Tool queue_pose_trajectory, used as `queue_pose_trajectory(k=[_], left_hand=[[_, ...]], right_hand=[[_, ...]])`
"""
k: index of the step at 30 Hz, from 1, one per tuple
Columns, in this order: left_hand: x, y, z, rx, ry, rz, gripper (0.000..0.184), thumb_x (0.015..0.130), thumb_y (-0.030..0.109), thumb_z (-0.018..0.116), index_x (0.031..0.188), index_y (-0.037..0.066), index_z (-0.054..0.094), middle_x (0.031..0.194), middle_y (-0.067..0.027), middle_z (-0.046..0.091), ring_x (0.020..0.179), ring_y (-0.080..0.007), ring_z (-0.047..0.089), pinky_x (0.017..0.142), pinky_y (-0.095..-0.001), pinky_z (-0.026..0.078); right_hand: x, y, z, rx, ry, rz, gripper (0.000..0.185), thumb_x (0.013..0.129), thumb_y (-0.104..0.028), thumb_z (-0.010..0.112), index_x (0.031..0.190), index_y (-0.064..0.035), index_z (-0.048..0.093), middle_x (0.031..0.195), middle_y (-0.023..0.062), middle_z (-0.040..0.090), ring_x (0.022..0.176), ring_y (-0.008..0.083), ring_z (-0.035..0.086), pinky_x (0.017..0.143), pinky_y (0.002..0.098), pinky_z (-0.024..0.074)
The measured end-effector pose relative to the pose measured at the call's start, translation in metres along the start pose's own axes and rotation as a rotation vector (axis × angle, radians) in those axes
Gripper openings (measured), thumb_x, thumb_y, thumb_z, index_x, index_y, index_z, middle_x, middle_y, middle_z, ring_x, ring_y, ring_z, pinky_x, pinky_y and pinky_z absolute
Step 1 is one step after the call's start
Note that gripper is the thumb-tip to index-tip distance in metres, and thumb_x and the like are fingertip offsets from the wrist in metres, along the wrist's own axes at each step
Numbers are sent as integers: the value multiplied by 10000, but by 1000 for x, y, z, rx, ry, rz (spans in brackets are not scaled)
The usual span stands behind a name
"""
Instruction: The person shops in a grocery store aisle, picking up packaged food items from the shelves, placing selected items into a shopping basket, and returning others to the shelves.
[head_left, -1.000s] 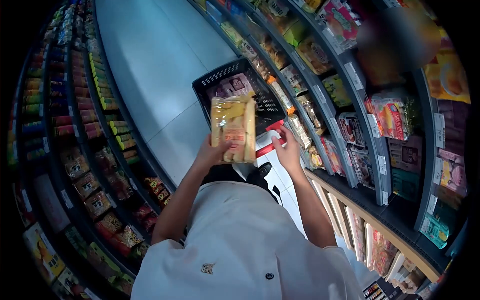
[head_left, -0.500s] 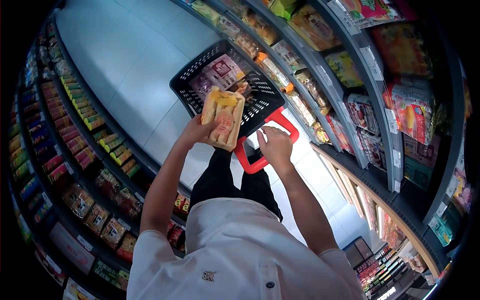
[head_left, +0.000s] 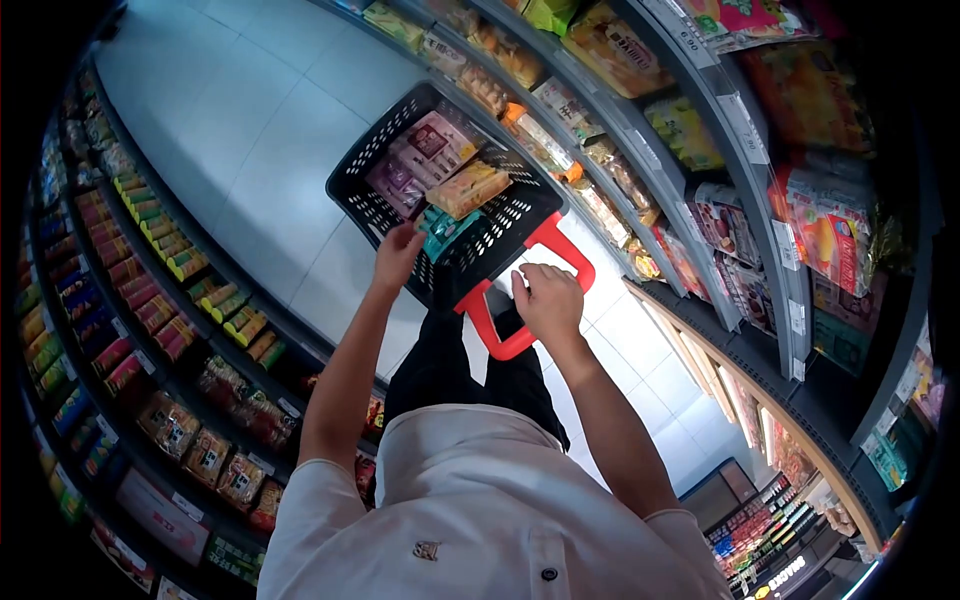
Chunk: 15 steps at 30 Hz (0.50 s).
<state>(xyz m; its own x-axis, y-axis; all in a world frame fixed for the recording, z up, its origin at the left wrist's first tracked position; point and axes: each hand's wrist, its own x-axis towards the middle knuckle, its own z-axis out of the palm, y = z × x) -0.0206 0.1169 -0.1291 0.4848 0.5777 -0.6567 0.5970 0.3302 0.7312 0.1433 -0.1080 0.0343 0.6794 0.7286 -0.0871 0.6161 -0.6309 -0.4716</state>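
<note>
My left hand (head_left: 398, 256) is at the near left rim of a black shopping basket (head_left: 352, 160), empty, its fingers loosely bent and apart. My right hand (head_left: 550, 302) is closed around the basket's red handle (head_left: 483, 318). Inside the basket lies a bread pack (head_left: 470, 189) in clear wrapping, tilted, its far side near a purple-and-white pack (head_left: 432, 143). A teal packet (head_left: 447, 232) sits at the near end of the basket, close to my left fingertips.
Shelves of snack packs (head_left: 240, 480) and canisters (head_left: 130, 262) curve along the left. On the right, tall shelves with bagged foods (head_left: 825, 228) stand close to the basket. Pale floor tiles (head_left: 270, 130) run between them.
My left hand has let go of the bread pack, which now lies in the basket. That hand is just back from it. The teal packet has come into view. My right hand stays on the handle.
</note>
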Motion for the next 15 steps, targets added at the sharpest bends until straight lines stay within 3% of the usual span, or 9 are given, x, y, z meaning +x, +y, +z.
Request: queue_pose_trajectory(k=[2, 3, 6, 12, 15], left_hand=[[-32, -2, 6, -17, -13, 83, 446, 946, 230, 751, 1258, -60, 621, 1101, -113, 712, 983, -170, 663, 889, -307, 528], [-40, -20, 10, -32, -28, 67, 419, 956, 196, 748, 1286, -26, 617, 1128, -84, 703, 998, -133, 642, 893, -279, 516], [-86, -8, 28, -63, -126, -2, 378, 976, 160, 717, 1292, -18, 613, 1140, -88, 706, 1062, -149, 655, 936, -289, 523], [-148, 46, 56, -40, -405, 62, 348, 988, 130, 696, 1290, -20, 614, 1103, -62, 699, 1009, -114, 655, 892, -274, 536], [-154, 64, 59, -89, -416, 108, 331, 992, 106, 682, 1288, -23, 611, 1091, -54, 697, 989, -104, 654, 893, -262, 529]], right_hand=[[1, -1, -1, 2, -12, 7, 131, 886, -188, 720, 871, -58, 723, 801, 82, 716, 781, 281, 695, 709, 399, 521], [2, -2, -2, -4, -20, 8, 131, 887, -188, 718, 870, -58, 724, 802, 82, 717, 781, 281, 696, 710, 399, 521], [4, -3, -3, -18, -30, 6, 137, 889, -195, 709, 855, -62, 714, 793, 83, 708, 782, 279, 694, 719, 402, 520], [3, -1, -1, -26, -30, -5, 149, 887, -210, 692, 824, -75, 687, 781, 83, 690, 787, 275, 688, 744, 411, 514], [3, -1, 0, -38, -18, -9, 159, 890, -221, 693, 823, -77, 689, 781, 79, 692, 788, 271, 689, 744, 410, 515]])
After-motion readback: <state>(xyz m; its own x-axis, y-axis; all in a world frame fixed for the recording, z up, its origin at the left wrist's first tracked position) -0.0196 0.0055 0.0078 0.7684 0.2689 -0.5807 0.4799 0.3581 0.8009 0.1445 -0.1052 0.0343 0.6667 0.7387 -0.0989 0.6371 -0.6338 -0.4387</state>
